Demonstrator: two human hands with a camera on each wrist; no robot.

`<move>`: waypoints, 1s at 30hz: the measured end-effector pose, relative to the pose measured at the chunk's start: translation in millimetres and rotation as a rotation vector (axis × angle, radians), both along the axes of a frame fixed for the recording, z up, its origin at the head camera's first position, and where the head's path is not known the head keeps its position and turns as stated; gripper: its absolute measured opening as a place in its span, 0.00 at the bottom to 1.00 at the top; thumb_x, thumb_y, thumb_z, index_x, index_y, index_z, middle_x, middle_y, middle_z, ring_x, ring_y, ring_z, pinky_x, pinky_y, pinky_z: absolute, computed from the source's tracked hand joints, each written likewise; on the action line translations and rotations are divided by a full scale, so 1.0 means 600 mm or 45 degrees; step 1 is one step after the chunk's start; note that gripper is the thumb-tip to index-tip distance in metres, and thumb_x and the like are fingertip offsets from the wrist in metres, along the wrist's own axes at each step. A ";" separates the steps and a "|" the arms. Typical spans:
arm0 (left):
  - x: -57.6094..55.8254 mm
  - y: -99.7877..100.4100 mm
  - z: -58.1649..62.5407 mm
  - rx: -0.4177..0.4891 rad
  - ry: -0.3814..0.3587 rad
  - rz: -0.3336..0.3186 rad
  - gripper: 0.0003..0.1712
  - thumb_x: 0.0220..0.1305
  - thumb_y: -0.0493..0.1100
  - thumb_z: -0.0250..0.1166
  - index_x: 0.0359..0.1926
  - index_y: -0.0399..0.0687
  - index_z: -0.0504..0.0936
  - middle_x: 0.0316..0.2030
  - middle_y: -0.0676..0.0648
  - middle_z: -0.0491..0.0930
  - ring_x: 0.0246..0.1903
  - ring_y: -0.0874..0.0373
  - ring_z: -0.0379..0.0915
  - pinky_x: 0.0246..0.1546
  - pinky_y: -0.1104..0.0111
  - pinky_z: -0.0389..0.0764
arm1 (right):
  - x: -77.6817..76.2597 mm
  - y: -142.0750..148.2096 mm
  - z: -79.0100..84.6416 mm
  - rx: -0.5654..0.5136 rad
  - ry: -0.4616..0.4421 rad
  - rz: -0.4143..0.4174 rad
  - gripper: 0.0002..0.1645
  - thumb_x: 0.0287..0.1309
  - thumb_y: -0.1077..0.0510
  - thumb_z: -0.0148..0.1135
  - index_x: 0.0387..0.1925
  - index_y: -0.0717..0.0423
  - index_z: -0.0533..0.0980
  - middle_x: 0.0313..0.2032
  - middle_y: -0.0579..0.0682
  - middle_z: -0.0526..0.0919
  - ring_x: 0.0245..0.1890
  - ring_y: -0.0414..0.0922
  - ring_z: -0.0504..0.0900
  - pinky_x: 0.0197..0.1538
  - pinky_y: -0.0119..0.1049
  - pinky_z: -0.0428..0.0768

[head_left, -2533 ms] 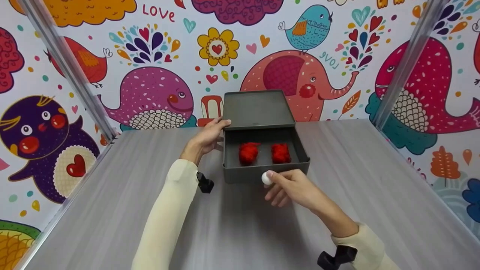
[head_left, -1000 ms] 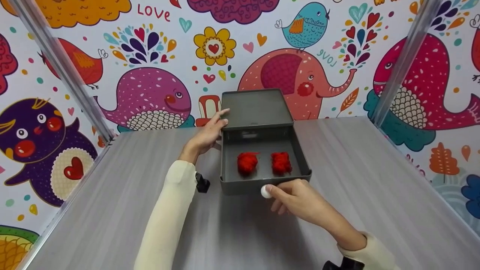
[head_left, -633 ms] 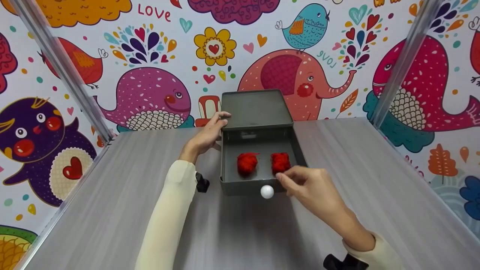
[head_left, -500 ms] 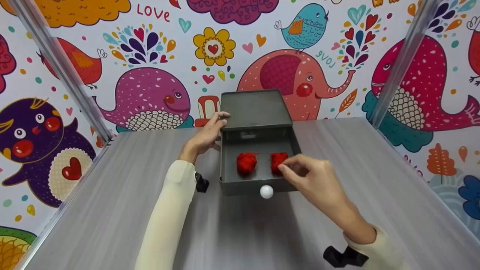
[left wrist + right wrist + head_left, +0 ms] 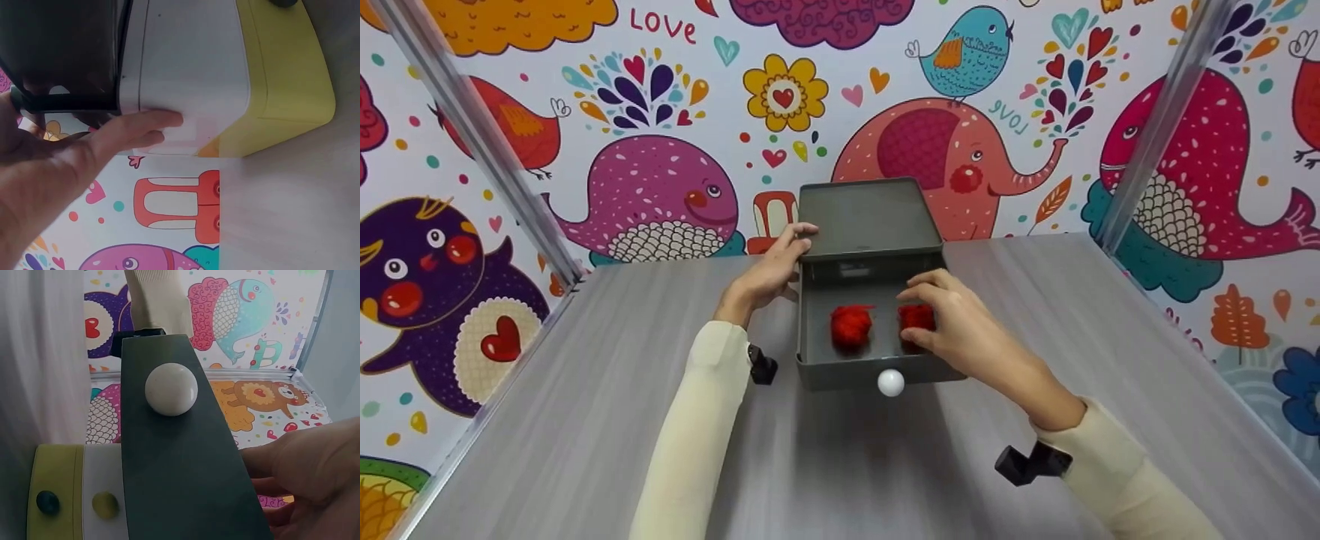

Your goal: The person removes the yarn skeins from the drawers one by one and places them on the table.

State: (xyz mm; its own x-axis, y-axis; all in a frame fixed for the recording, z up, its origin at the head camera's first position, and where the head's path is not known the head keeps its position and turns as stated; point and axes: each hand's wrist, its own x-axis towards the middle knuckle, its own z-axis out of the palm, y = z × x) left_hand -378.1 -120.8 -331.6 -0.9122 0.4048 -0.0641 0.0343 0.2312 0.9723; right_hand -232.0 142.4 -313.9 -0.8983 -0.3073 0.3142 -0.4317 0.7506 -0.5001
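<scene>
While your left hand (image 5: 769, 271) rests at the upper left corner of the gray box (image 5: 870, 217), near the middle of the frame, its fingers lie fairly straight against the side. Your right hand (image 5: 960, 322), right of center, is spread wide around the right red fuzzy ball (image 5: 915, 318), thumb on the near side and fingers on the far side; you cannot tell whether they touch it. That ball sits in the drawer (image 5: 832, 375), which juts toward the bottom of the frame, and the left red fuzzy ball (image 5: 851, 327) lies beside it, apart. A white knob (image 5: 891, 383) marks the drawer's front. Below, the left wrist view shows you a white section (image 5: 191, 62) and a yellow section (image 5: 289, 67).
</scene>
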 end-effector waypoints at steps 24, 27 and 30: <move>0.003 0.001 0.009 -0.112 0.038 0.003 0.21 0.80 0.52 0.36 0.70 0.62 0.54 0.75 0.39 0.48 0.64 0.23 0.62 0.54 0.32 0.75 | -0.039 0.003 0.026 0.504 -0.207 0.142 0.31 0.51 0.63 0.74 0.59 0.61 0.78 0.53 0.60 0.79 0.52 0.54 0.78 0.53 0.49 0.84; 0.003 -0.001 0.008 -0.112 0.039 -0.006 0.22 0.80 0.52 0.36 0.70 0.61 0.53 0.75 0.39 0.47 0.64 0.23 0.62 0.54 0.33 0.75 | -0.042 0.003 0.028 0.542 -0.198 0.162 0.31 0.51 0.65 0.74 0.58 0.62 0.78 0.51 0.61 0.80 0.49 0.53 0.79 0.52 0.49 0.85; 0.003 -0.002 0.007 -0.115 0.035 -0.017 0.22 0.80 0.53 0.36 0.71 0.61 0.53 0.75 0.39 0.47 0.65 0.23 0.62 0.54 0.33 0.76 | -0.044 0.001 0.029 0.558 -0.192 0.170 0.29 0.51 0.66 0.72 0.57 0.63 0.78 0.49 0.61 0.81 0.47 0.53 0.79 0.50 0.48 0.85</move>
State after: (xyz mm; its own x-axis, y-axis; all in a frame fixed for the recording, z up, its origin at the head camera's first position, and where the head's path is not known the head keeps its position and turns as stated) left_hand -376.1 -122.3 -327.2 -0.9088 0.4105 -0.0755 0.0646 0.3169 0.9462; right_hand -258.5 143.2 -296.4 -0.8677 -0.4971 -0.0011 -0.4855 0.8477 -0.2137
